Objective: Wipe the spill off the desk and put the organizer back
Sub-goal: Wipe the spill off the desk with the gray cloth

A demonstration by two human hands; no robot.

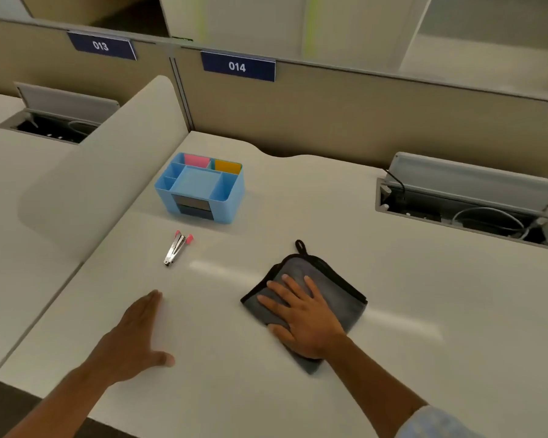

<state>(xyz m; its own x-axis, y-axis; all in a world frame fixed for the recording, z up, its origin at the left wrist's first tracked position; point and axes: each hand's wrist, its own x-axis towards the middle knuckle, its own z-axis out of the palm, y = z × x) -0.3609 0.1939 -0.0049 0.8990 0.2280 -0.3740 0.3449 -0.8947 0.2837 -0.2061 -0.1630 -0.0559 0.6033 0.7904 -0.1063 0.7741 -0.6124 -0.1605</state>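
The right hand [301, 314] lies flat on a folded grey cloth [307, 298] near the front edge of the desk [393, 343], fingers spread and pressing down rather than gripping; the palm hides much of the cloth, though its black trim and hanging loop show at the back. The left hand [136, 336] rests open on the bare desk to the left, fingers released, holding nothing, slightly blurred. The blue organizer [200, 188] stands upright near the back left corner, beside the rounded side divider [92, 172]. A small metal tool with pink ends [177, 247] lies in front of it; I cannot tell what it is. I cannot make out any spill, only pale glare streaks.
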